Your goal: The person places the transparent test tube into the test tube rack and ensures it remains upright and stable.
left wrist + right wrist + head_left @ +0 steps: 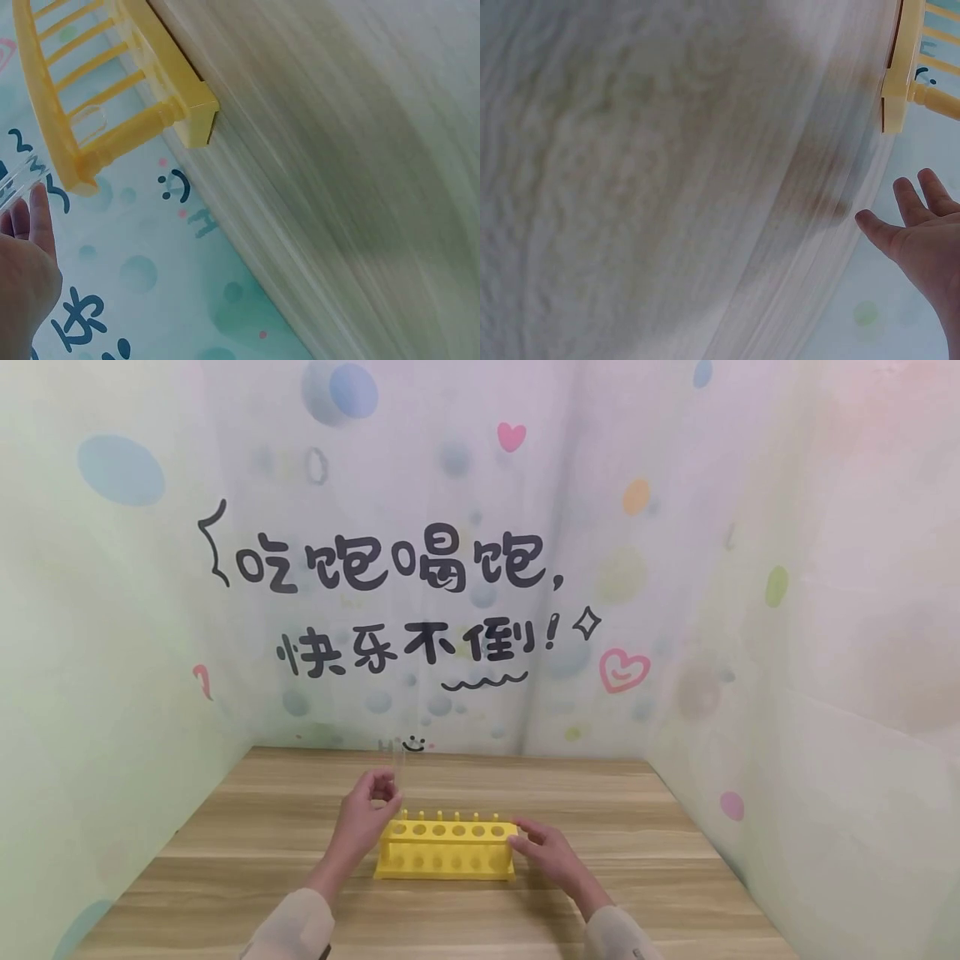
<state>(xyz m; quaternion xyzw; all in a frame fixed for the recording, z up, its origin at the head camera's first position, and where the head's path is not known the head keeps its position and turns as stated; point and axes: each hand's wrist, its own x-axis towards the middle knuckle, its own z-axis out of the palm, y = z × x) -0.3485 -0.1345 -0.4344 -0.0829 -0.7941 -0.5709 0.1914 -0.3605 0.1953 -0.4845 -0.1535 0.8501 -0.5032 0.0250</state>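
A yellow test tube rack (446, 870) with a row of holes and pegs stands on the table. My left hand (366, 810) pinches an upright clear test tube (400, 770) above the leftmost hole. In the left wrist view, the test tube (16, 184) meets the rack's top plate, and a clear rounded end shows below that plate, inside the rack (196, 112). My right hand (551, 853) holds the rack's right end between thumb and forefinger. Its other fingers are spread apart in the right wrist view; thumb and forefinger are out of that frame.
The wood-grain table (600, 802) extends around the rack on all sides. Pale printed curtains (420, 468) with lettering, hearts and dots enclose the back and both sides.
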